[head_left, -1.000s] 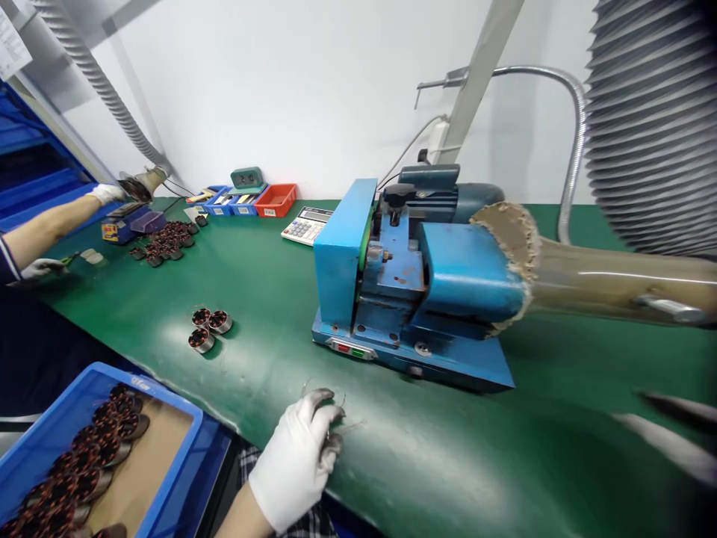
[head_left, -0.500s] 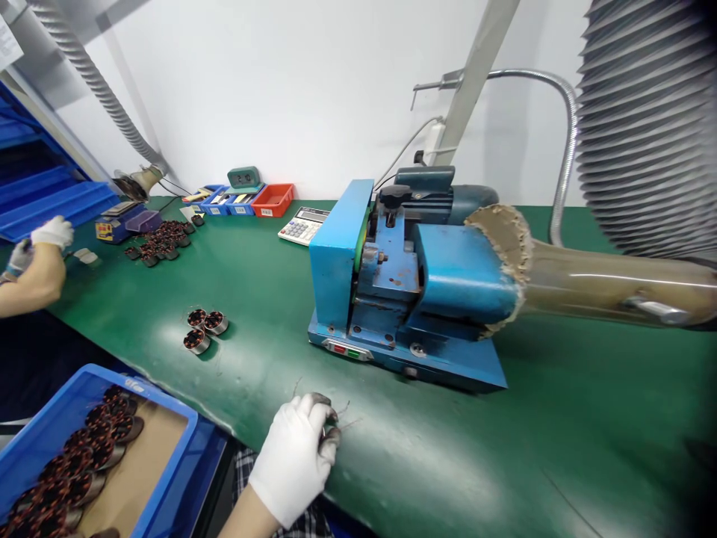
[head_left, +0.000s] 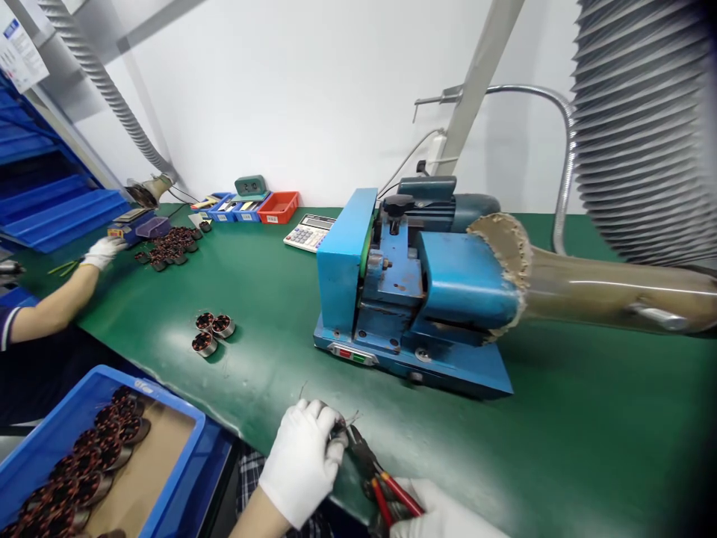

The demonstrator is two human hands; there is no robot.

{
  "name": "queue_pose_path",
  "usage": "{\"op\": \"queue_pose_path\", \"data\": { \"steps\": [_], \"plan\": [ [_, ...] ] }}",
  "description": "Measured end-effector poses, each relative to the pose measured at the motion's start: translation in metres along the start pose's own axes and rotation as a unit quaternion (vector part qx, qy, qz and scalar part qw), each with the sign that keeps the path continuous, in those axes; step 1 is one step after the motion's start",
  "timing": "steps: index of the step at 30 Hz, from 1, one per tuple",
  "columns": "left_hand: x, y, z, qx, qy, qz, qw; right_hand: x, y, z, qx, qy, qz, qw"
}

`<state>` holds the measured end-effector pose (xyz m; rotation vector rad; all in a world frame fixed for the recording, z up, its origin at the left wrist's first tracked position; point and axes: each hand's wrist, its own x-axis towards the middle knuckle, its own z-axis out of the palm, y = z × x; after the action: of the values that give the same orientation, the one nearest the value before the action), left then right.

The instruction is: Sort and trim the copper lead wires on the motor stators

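My left hand (head_left: 305, 456), in a white glove, is closed round a small motor stator (head_left: 337, 428). Most of it is hidden by the fingers, and thin wire ends stick out past them. From the lower right comes my right hand (head_left: 440, 512), also gloved, wrapped round the red handles of a pair of pliers (head_left: 364, 456). The dark jaws point up and left, close beside the wires at my left fingertips; whether they touch is too small to tell. Left of my hands, three copper-wound stators (head_left: 205, 344) stand grouped on the green bench (head_left: 269, 336).
A blue tray (head_left: 193, 441) with several stators sits at lower left. A blue machine (head_left: 414, 299) with an extraction pipe (head_left: 605, 288) stands ahead. A co-worker's gloved hand (head_left: 104, 252) is at far left, near a pile of stators (head_left: 173, 245). A calculator (head_left: 308, 232) lies behind.
My right hand has come into view from the lower right with the pliers, their jaws now by my left hand. The co-worker's hand has reached further right and forward. The view has shifted slightly.
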<state>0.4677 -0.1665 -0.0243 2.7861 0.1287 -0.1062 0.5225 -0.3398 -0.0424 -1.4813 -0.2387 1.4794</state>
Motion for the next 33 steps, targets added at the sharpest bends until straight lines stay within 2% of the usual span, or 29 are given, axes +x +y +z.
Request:
{"op": "queue_pose_path", "data": {
  "steps": [3, 5, 7, 10, 12, 15, 22, 29, 33],
  "plan": [
    [-0.001, 0.000, 0.002, 0.003, -0.004, -0.005, 1.000, -0.005, -0.005, -0.008, 0.020, -0.007, 0.049, 0.999],
    [-0.001, 0.000, 0.001, 0.002, -0.011, -0.006, 1.000, -0.011, -0.010, -0.007, 0.037, -0.022, 0.056, 0.997],
    [0.000, 0.000, 0.001, 0.003, -0.015, -0.006, 1.000, -0.016, -0.015, -0.003, 0.050, -0.018, 0.037, 0.998],
    [0.001, -0.001, 0.000, 0.009, -0.015, -0.002, 1.000, -0.017, -0.022, 0.003, 0.056, 0.020, 0.001, 0.998],
    [0.002, -0.001, 0.000, 0.013, -0.013, 0.000, 1.000, -0.015, -0.024, 0.004, 0.056, 0.029, 0.004, 0.998],
    [0.002, -0.001, 0.001, 0.014, -0.011, -0.002, 1.000, -0.011, -0.021, 0.002, 0.038, 0.038, 0.004, 0.999],
    [0.001, 0.001, 0.001, 0.014, -0.019, -0.009, 1.000, -0.012, -0.010, 0.006, -0.042, 0.110, -0.075, 0.990],
    [0.001, 0.000, 0.001, 0.009, -0.010, -0.004, 1.000, -0.013, -0.012, 0.007, -0.047, 0.086, -0.062, 0.993],
    [0.001, 0.001, 0.002, 0.010, -0.008, -0.004, 1.000, -0.013, -0.007, 0.009, -0.039, 0.128, -0.066, 0.989]
  ]
}}
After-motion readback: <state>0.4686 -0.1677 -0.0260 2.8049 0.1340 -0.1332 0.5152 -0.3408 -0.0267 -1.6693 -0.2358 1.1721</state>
